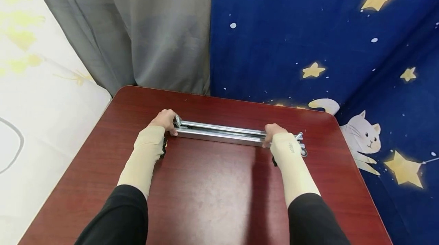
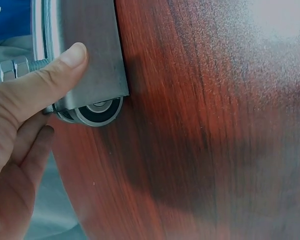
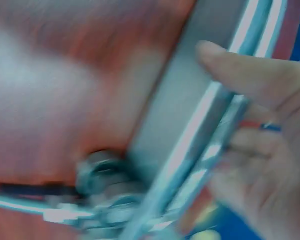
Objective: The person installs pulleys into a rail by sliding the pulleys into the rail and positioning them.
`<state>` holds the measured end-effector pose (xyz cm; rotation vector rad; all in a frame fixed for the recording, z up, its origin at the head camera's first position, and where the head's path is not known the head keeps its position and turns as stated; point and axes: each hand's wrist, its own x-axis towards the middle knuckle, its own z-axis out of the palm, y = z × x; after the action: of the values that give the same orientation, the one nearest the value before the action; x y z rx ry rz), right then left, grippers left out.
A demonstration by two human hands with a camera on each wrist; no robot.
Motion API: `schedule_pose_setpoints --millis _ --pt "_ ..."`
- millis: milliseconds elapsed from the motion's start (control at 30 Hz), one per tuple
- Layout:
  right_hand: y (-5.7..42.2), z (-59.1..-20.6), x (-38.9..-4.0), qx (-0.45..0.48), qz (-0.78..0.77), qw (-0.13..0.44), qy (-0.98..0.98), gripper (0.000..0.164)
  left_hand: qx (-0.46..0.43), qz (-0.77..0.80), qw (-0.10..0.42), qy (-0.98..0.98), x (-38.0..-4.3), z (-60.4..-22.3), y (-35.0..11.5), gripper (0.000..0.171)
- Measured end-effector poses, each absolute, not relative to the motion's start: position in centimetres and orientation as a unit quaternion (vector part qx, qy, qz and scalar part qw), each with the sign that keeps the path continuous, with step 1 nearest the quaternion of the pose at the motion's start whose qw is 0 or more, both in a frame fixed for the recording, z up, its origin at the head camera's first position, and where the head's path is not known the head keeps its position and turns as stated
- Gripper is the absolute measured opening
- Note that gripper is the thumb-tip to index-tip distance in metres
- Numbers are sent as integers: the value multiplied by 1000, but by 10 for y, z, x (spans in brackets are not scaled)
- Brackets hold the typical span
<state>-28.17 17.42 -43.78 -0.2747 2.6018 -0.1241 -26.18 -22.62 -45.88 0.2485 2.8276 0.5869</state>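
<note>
Watching remotely, I have the rail [image 1: 219, 136] at twelve o'clock, left hand [image 1: 164, 120] at eleven, right hand [image 1: 273, 131] at one, both gripping it; uneven pulling might skew it on its wheel [image 2: 104, 114].

Here the rail [image 1: 216, 137] is stretching sideways across the far half of the worktop [image 1: 205, 191], the left hand's fingers [image 1: 168, 118] holding its left end and the right hand's fingers [image 1: 272, 130] gripping just short of its right. Beyond them a roller [image 1: 303, 152] is poking out nearside, while behind the worktop one curtain [image 1: 164, 35] is hanging left, another curtain [image 1: 267, 54] right.
</note>
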Motion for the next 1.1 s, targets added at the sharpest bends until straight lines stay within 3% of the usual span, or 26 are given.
schedule_pose_setpoints --millis 100,533,800,967,1100 --pt "142 -429 -282 -109 -24 268 957 64 84 198 124 969 -263 -460 -223 53" --pt "-18 -398 -285 -300 -11 213 930 55 69 211 121 968 -266 -462 -225 53" --pt "-66 -387 -283 -372 -40 174 911 39 55 200 132 969 -267 -458 -226 51" --pt "-81 -389 -280 -411 -60 162 895 19 35 197 158 967 -266 -455 -223 38" --pt "-89 -394 -279 -411 -65 144 898 20 53 197 140 969 -267 -455 -224 42"
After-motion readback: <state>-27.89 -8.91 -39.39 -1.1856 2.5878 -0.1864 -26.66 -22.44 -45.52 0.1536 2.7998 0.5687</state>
